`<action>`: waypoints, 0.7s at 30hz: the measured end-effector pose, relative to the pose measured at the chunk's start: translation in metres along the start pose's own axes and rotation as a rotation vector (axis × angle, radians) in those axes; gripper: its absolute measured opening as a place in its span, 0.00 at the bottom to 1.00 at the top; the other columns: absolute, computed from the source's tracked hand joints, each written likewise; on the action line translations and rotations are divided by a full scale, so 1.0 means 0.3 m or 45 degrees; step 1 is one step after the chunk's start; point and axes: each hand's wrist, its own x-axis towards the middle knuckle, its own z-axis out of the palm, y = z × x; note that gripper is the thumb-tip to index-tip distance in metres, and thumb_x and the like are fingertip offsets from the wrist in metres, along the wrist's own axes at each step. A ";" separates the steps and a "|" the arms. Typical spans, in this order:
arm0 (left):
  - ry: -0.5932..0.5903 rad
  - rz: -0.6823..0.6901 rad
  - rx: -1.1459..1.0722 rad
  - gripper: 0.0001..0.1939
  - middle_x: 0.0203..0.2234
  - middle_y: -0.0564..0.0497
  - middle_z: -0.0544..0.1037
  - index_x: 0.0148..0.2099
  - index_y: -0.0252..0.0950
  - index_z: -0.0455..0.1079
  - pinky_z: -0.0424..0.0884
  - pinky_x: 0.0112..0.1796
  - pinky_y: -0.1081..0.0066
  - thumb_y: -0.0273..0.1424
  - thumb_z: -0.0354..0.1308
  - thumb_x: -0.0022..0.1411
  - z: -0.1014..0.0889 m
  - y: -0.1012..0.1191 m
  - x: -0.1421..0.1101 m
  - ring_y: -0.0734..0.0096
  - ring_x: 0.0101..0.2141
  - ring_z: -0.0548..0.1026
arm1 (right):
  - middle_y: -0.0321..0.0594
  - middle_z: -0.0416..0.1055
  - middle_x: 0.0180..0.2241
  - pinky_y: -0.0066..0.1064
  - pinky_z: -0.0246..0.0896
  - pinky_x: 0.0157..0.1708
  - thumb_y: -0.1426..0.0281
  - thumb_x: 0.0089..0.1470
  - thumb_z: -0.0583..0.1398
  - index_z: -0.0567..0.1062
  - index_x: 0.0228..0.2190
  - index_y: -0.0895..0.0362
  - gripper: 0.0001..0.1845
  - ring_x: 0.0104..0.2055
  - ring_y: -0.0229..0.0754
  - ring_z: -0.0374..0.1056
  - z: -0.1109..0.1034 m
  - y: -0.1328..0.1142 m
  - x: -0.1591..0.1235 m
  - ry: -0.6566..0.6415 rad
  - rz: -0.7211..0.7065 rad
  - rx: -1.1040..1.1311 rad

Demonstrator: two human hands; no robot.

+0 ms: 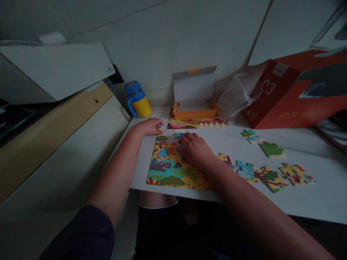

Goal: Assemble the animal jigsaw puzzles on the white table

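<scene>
A partly joined jigsaw puzzle (162, 168) with animals and trees lies near the table's front edge. At its upper left corner, my left hand (150, 126) is closed, thumb and fingers about a puzzle piece (161, 137) showing a green tree. My right hand (193, 147) rests over the puzzle's upper part, fingers bent and apart, with no piece visible in them. Just beyond its fingertips is a blue puzzle piece (178, 134), which lies above the joined rows. The right forearm hides part of the puzzle's right side.
Loose puzzle pieces (271, 149) lie to the right on the white table (311, 202). Behind stand an open orange box (195, 115) on a picture sheet (187, 124), a blue and yellow flask (141, 103), a clear plastic bag (234, 97) and a red carton (282, 94).
</scene>
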 end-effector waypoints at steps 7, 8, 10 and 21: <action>0.032 -0.009 -0.055 0.21 0.36 0.48 0.82 0.38 0.42 0.81 0.71 0.41 0.67 0.47 0.75 0.43 -0.004 -0.043 0.015 0.56 0.39 0.79 | 0.48 0.55 0.76 0.57 0.47 0.71 0.44 0.73 0.50 0.72 0.68 0.46 0.33 0.76 0.63 0.50 0.080 -0.011 0.024 0.048 -0.047 -0.045; 0.043 -0.006 -0.064 0.23 0.37 0.47 0.82 0.38 0.42 0.81 0.72 0.42 0.67 0.49 0.76 0.41 -0.006 -0.047 0.012 0.55 0.40 0.79 | 0.48 0.54 0.77 0.59 0.45 0.72 0.44 0.73 0.49 0.73 0.68 0.46 0.34 0.76 0.64 0.49 0.089 -0.011 0.024 0.038 -0.033 -0.059; 0.056 -0.001 -0.082 0.27 0.39 0.47 0.82 0.38 0.42 0.82 0.72 0.43 0.67 0.50 0.78 0.38 -0.011 -0.053 0.004 0.54 0.41 0.80 | 0.50 0.55 0.76 0.59 0.43 0.72 0.44 0.74 0.47 0.72 0.69 0.47 0.35 0.76 0.64 0.50 0.098 -0.008 0.022 0.026 0.000 -0.085; 0.050 -0.156 -0.297 0.26 0.27 0.50 0.80 0.34 0.42 0.77 0.69 0.34 0.64 0.43 0.81 0.32 -0.037 -0.069 -0.029 0.55 0.32 0.78 | 0.54 0.72 0.60 0.54 0.62 0.56 0.47 0.75 0.45 0.79 0.57 0.51 0.32 0.59 0.62 0.67 0.021 -0.021 0.008 0.020 0.157 -0.151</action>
